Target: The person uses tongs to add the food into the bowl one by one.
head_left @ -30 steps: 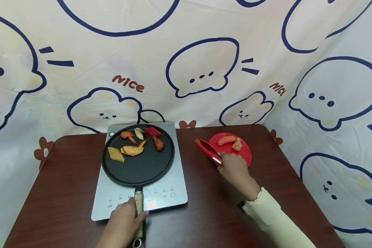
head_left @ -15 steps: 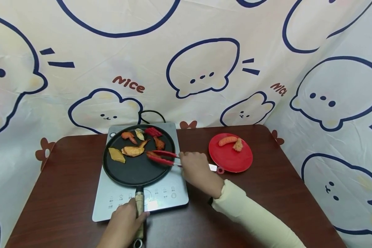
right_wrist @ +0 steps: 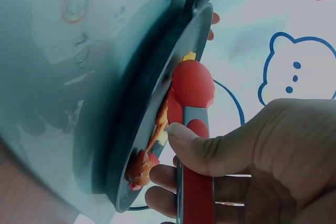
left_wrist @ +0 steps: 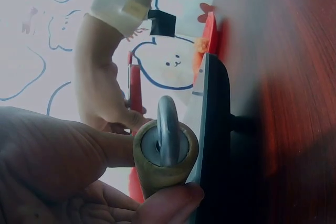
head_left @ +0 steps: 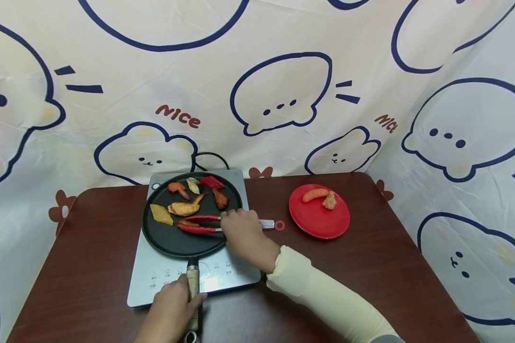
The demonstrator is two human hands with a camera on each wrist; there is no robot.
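While left hand (head_left: 171, 302) wraps its fingers round pan handle (head_left: 192, 291) at 6 o'clock of black pan (head_left: 184, 244), right hand (head_left: 245, 234) grips red tongs (head_left: 199, 230) at pan's 4 o'clock, thumb and fingers round them. Their tips sit over pan near its centre, brown food piece (head_left: 188, 223) between them; can't tell if it touches pan. Roasted wing (head_left: 183, 208) just beside it toward 12, yellow slice (head_left: 160, 214) at 9, drumstick (head_left: 220, 199) at 2, red piece (head_left: 211, 181) at 1. Hob (head_left: 143, 288) under pan; red plate (head_left: 319, 224) with sausage (head_left: 315, 194) well apart at 3 o'clock, on bench (head_left: 86, 252)

"Nice" (head_left: 178, 116) on backdrop (head_left: 214, 95), apparently twice
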